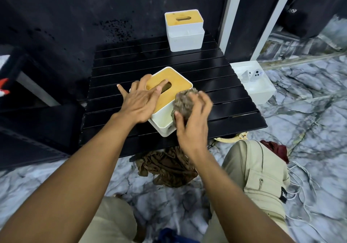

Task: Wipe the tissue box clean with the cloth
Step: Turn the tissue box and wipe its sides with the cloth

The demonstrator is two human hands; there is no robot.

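**Box near the bench's front edge, cloth working its right side**

The right hand [195,118] is closing its grip around a bunched grey-brown cloth [185,102], thumb under and fingers curled over, and is pressing it against the right side of the tissue box [165,118]. The left hand [140,101] is lying flat and spread on the wooden lid [169,84], fingertips reaching the slot, gripping nothing and only steadying the box.

The box is sitting turned at an angle on the black slatted bench [206,77], near the front edge and roughly midway between the left and right corners.

Risks, as I judge them: the sideways push of the cloth could be sliding the light box toward the front edge if the left hand eases off; pressure on the lid could be tipping or dislodging it; the wad could be snagging in a slat gap.

A second tissue box [185,30] is standing at the far edge. No brand shows on either box. Pale letters on a dark surface at upper right are too blurred to read.
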